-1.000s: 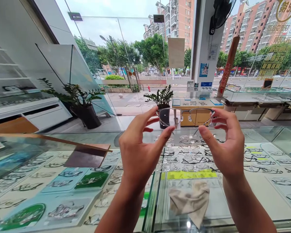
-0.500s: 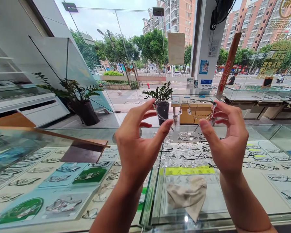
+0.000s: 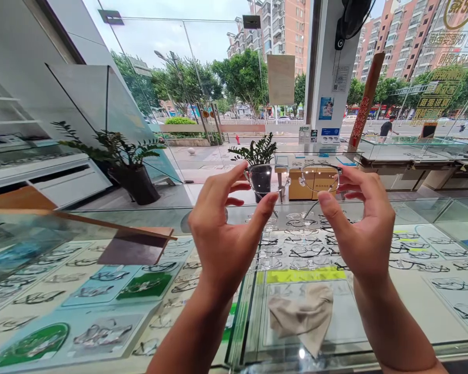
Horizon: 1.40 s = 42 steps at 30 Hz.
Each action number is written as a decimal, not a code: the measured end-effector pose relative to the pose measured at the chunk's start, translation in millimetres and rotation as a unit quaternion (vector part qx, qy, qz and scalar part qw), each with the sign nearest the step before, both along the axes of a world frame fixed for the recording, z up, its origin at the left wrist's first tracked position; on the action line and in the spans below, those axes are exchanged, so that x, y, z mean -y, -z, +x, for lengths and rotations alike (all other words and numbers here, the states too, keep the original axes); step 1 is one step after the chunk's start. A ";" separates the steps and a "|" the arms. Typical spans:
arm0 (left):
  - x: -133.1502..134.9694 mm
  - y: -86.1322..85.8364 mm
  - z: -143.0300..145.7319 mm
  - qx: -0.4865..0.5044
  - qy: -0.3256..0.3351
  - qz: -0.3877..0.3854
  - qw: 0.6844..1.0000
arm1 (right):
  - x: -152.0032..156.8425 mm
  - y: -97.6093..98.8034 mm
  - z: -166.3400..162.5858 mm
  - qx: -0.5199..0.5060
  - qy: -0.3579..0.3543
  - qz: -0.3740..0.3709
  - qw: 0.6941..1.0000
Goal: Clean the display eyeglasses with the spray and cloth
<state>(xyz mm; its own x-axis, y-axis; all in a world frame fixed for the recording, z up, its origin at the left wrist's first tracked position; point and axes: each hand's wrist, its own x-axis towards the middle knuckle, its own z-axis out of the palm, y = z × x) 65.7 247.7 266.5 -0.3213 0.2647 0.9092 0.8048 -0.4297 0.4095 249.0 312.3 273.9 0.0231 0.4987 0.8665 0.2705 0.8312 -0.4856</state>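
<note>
A pair of eyeglasses with a thin dark upper rim and clear lenses is held up above the glass counter, lenses upright. My left hand pinches its left end between thumb and fingers. At the other end, my right hand grips the frame the same way, thumb low and fingers above. Clear nose pads show in the middle, and the temples point down and away between my hands. On the counter below, between my forearms, lies a crumpled beige cloth.
The glass display counter holds rows of eyeglasses under its top. A brown board lies at the left. Beyond stand potted plants, a cardboard-coloured box and another display case. A person is at the far right.
The eyeglasses have tilted slightly and shifted a little left and down with my right hand. My left hand has barely moved. The far person shows more to the right.
</note>
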 end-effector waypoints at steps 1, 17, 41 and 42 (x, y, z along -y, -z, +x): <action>-0.2 0.0 0.3 -0.002 0.000 -0.001 1.000 | -0.1 -0.2 0.4 0.000 -0.001 -0.002 1.000; -2.6 0.3 -0.4 0.020 0.037 0.015 0.999 | -2.2 0.3 1.1 0.010 0.017 0.033 0.999; -60.5 21.4 -18.3 0.059 0.166 0.090 0.980 | -15.9 14.7 -16.9 -0.011 0.019 0.170 0.985; -59.8 22.2 -16.8 0.057 0.143 0.103 0.983 | -16.6 15.2 -17.4 -0.015 0.003 0.142 0.990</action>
<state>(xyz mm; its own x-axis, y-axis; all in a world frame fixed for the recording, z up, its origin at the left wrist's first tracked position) 48.9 307.5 244.3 -0.3628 0.1737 0.9155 0.5930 -0.7148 0.3706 231.7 328.9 258.7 0.0532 0.2357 0.9704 0.2650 0.9336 -0.2413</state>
